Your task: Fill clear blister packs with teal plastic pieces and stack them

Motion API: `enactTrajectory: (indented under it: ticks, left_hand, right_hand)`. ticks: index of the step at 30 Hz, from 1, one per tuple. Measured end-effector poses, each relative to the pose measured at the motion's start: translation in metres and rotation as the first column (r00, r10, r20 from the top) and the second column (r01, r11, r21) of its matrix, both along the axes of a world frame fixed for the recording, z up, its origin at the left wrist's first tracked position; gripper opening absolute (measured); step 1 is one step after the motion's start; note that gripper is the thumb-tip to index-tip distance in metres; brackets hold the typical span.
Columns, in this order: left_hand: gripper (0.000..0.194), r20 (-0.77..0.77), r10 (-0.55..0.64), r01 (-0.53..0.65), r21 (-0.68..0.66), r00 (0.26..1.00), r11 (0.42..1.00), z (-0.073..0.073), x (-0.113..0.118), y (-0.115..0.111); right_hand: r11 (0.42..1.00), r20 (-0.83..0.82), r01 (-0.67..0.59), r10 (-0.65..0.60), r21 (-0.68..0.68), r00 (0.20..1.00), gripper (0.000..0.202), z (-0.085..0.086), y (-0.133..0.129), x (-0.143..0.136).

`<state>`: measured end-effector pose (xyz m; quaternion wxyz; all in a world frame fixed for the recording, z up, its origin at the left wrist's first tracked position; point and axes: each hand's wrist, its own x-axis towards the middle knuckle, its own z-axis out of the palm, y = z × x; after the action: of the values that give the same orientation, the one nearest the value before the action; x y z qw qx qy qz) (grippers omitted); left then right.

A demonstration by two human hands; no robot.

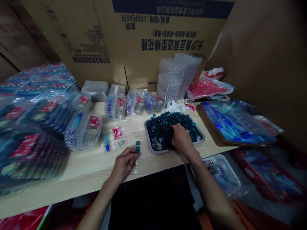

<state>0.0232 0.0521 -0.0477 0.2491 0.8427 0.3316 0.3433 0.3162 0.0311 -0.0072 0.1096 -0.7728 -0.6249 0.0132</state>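
Note:
My left hand [124,162] is closed in a pinch at a small teal square piece [138,149], with a second teal square [138,143] just beyond it. Under and beside these fingers lies a clear plastic strip or tray [136,167], partly hidden. My right hand [181,138] reaches into a shallow grey tray [151,147] heaped with dark teal pieces [165,123]. Its fingers are bent together at the pile, and whatever they hold is hidden. Left of my left hand rests a clear blister tray [114,146] with a blue pen-like item [106,141] and a red dotted packet [117,132].
Filled blister packs [82,131] stand in stacks at the left and along the back. Nested clear trays [171,76] lean against a big cardboard carton [134,60]. At right sits an open box of blue items [223,124]; a white basket [223,174] is below the table edge.

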Motion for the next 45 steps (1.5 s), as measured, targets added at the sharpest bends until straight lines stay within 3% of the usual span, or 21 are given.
enactTrajectory:
  ticks: [4,9,11,13,16,18,20,23,26,27,29,31,32,34,36,40,45]
  left_hand:
    - [0.020,-0.047,0.071,-0.068,0.076,0.996,0.995,-0.008,0.001,0.001]
    - [0.025,-0.121,0.120,-0.095,0.195,0.985,0.976,-0.015,0.008,0.003]
    - [0.027,-0.145,0.158,-0.125,0.217,0.977,0.968,-0.017,0.010,0.003]
    - [0.026,-0.166,0.177,-0.141,0.208,0.970,0.968,-0.016,0.012,0.004]
    - [0.021,-0.202,0.152,-0.121,0.158,0.967,0.980,-0.010,0.014,0.005]
    - [0.020,-0.183,0.159,-0.139,0.117,0.970,0.983,0.000,0.017,0.001]
    - [0.023,-0.072,0.212,-0.211,0.016,0.975,0.977,0.014,0.024,-0.008]
    - [0.034,0.192,0.315,-0.228,-0.372,0.929,0.900,0.033,0.040,-0.024]
    - [0.039,0.331,0.442,-0.112,-0.682,0.834,0.723,0.042,0.045,-0.030]
    - [0.040,0.340,0.485,-0.110,-0.719,0.806,0.686,0.042,0.041,-0.029]
    - [0.037,0.322,0.536,-0.172,-0.713,0.780,0.680,0.040,0.026,-0.025]
    - [0.029,0.266,0.512,-0.269,-0.609,0.817,0.746,0.037,0.008,-0.022]
    - [0.025,0.225,0.475,-0.300,-0.533,0.851,0.791,0.035,0.001,-0.022]
    - [0.024,0.130,0.392,-0.314,-0.399,0.911,0.861,0.031,-0.007,-0.024]
    - [0.023,0.049,0.311,-0.283,-0.304,0.949,0.910,0.026,-0.004,-0.028]
    - [0.022,-0.077,0.156,-0.162,-0.083,0.985,0.983,0.014,0.013,-0.026]
    - [0.035,-0.221,0.054,-0.042,0.058,0.974,0.997,0.000,0.015,-0.019]
  right_hand:
    - [1.000,-0.128,-0.009,0.011,0.017,0.992,0.029,-0.003,0.007,0.001]
    - [0.953,-0.469,0.090,0.059,0.289,0.881,0.021,-0.009,0.011,0.013]
    - [0.937,-0.682,0.125,0.143,0.327,0.717,0.020,-0.009,0.009,0.010]
    - [0.949,-0.871,0.109,0.220,0.295,0.439,0.022,-0.007,0.005,0.001]
    - [0.970,-0.973,0.084,0.223,0.228,0.059,0.024,-0.004,-0.001,-0.024]
    - [0.978,-0.975,0.067,0.202,0.196,-0.090,0.025,-0.004,-0.005,-0.045]
    - [0.980,-0.968,0.041,0.198,0.193,-0.152,0.024,-0.008,-0.007,-0.066]
    - [0.964,-0.964,-0.019,0.263,0.264,-0.047,0.018,-0.015,-0.011,-0.095]
    - [0.917,-0.900,-0.149,0.393,0.369,0.187,0.020,-0.016,-0.012,-0.106]
    - [0.903,-0.854,-0.182,0.427,0.389,0.298,0.025,-0.013,-0.012,-0.104]
    - [0.908,-0.693,-0.202,0.413,0.368,0.591,0.037,-0.006,-0.010,-0.089]
    - [0.952,-0.426,-0.157,0.261,0.264,0.866,0.040,0.001,-0.006,-0.067]
    - [0.974,-0.281,-0.130,0.180,0.188,0.943,0.037,0.003,-0.004,-0.056]
    - [0.994,-0.054,-0.096,0.098,0.047,0.994,0.030,0.002,0.000,-0.038]
    - [0.993,0.046,-0.113,0.114,-0.032,0.992,0.027,-0.002,0.004,-0.030]
    - [0.989,0.074,-0.136,0.140,-0.055,0.987,0.026,-0.012,0.008,-0.031]
    - [0.988,0.084,-0.132,0.138,-0.075,0.987,0.026,-0.012,0.013,-0.035]
